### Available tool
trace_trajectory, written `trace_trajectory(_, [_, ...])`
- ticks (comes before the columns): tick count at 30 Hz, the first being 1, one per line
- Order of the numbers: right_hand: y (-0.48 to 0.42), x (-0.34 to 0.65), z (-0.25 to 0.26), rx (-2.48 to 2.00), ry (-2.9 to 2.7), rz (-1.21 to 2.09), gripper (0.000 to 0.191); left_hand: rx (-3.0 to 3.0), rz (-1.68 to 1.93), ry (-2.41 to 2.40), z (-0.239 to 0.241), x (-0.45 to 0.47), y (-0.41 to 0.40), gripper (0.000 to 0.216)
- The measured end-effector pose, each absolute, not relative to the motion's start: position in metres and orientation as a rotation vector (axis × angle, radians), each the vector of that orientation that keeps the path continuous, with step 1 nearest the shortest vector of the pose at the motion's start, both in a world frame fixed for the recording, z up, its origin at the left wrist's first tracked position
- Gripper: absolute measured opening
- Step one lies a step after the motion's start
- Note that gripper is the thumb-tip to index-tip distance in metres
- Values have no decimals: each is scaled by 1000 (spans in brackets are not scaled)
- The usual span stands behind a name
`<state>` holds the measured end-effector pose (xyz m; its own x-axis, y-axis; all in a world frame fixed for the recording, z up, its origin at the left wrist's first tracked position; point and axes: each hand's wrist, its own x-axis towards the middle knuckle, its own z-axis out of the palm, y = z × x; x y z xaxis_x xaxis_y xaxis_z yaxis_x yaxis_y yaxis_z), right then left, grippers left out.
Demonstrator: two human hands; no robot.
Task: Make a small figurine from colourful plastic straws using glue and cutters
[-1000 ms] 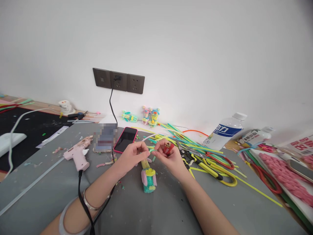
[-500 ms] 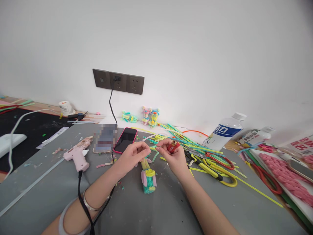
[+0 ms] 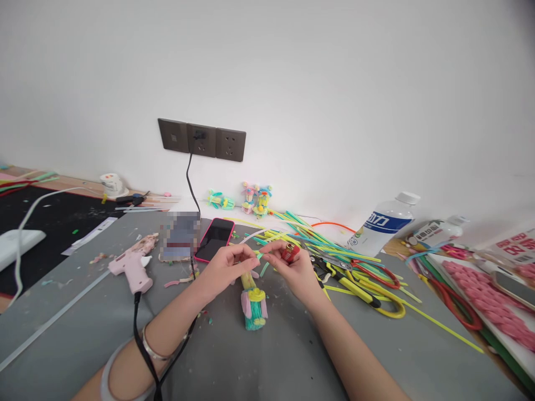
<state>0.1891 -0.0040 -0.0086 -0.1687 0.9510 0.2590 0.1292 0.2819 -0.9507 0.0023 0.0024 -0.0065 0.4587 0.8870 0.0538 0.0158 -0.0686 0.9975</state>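
Note:
My left hand (image 3: 225, 270) is closed in a pinch at a short green pipe cleaner piece (image 3: 259, 257), which bridges the small gap between my fingertips. My right hand (image 3: 297, 275) wraps a red lighter (image 3: 289, 253) in its palm, while its thumb and forefinger pinch near the same green piece. No flame shows. Just below my hands lies a pipe cleaner figure (image 3: 254, 312) with a teal body, pink sides and yellow trim; its far end is partly hidden behind my left fingers.
A pink glue gun (image 3: 132, 265) and a phone (image 3: 215, 239) lie left. Yellow-handled pliers (image 3: 355, 289) and loose pipe cleaners (image 3: 307, 234) are right, before a plastic bottle (image 3: 384, 225). Small finished figures (image 3: 256, 200) stand by the wall. A black cord (image 3: 136, 323) crosses my left forearm.
My right hand has shifted slightly left with the lighter, bringing its fingertips closer to my left ones. The figure on the table stays put.

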Motion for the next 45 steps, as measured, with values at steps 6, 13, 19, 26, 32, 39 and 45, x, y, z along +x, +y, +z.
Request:
trace_trajectory(6, [-4, 191, -8, -1006, -1533, 1032, 33, 1447, 888, 812, -6, 3, 2, 30])
trace_trajectory(13, [-5, 188, -9, -942, -1477, 1208, 31, 1447, 901, 791, -7, 3, 3, 28])
trace_trajectory(19, [-6, 192, -5, -852, -1417, 1506, 31, 1392, 785, 722, -2, 3, 0, 28])
trace_trajectory(26, [-7, 194, -4, -865, -1467, 1500, 33, 1303, 769, 691, -5, 3, 0, 29])
trace_trajectory(32, [-8, 188, -3, -864, -1461, 1352, 31, 1312, 881, 768, -7, 3, 1, 31])
trace_trajectory(39, [-8, 187, -4, -908, -1461, 1289, 30, 1350, 936, 841, -8, 2, 2, 35])
trace_trajectory(45, [-8, 187, -5, -923, -1444, 1290, 30, 1375, 947, 842, -6, 1, 2, 30])
